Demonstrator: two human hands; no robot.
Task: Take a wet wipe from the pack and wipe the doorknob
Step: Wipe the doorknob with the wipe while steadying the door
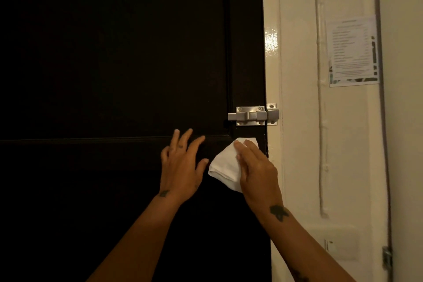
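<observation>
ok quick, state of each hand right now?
Left hand: open, fingers spread flat on the dark door, holding nothing.
Right hand: pressing the white wipe against the door below the metal latch; grip cannot be told.

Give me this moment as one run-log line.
phase: wiping | right hand: pressing white wet wipe on dark door, below slide bolt | left hand: flat on door, empty | doorknob: not visible

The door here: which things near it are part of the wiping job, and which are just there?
Part of the job:
- white wet wipe, pressed to the dark door by the right hand
- left hand, flat on the door

Just there:
- metal slide bolt above the wipe
- printed notice on the wall
- painted cables running down the wall

No doorknob shows.
</observation>
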